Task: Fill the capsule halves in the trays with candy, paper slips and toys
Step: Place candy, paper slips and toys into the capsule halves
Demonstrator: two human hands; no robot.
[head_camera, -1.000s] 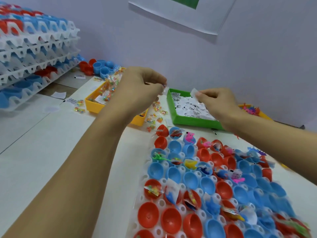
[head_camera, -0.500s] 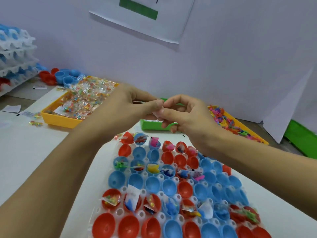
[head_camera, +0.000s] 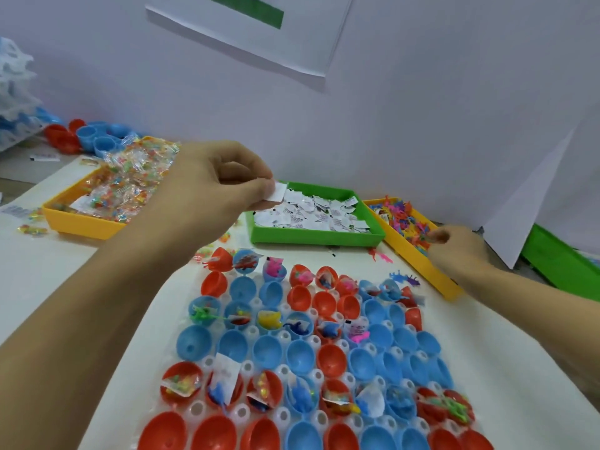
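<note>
Your left hand pinches a paper slip between thumb and forefinger, holding it up above the near edge of the green tray — high enough to swing it over the capsule tray without brushing the filled halves. Your right hand reaches into the yellow tray of toys at the right; its fingers curl at the pile, but motion blur keeps me from telling whether they have a toy yet.

The three supply trays sit in a row behind the capsule tray (candy in the yellow tray at the left, slips in the middle, toys at the right), so each hand can fetch from its own side while the other works.

On the desk, the capsule halves stand open side up in their sockets. Alternate rows already carry candy, slips and toys — the rows between, and the nearest row, look bare, so judge the tray roughly half done. The slip likely belongs in one of those bare halves.
</note>
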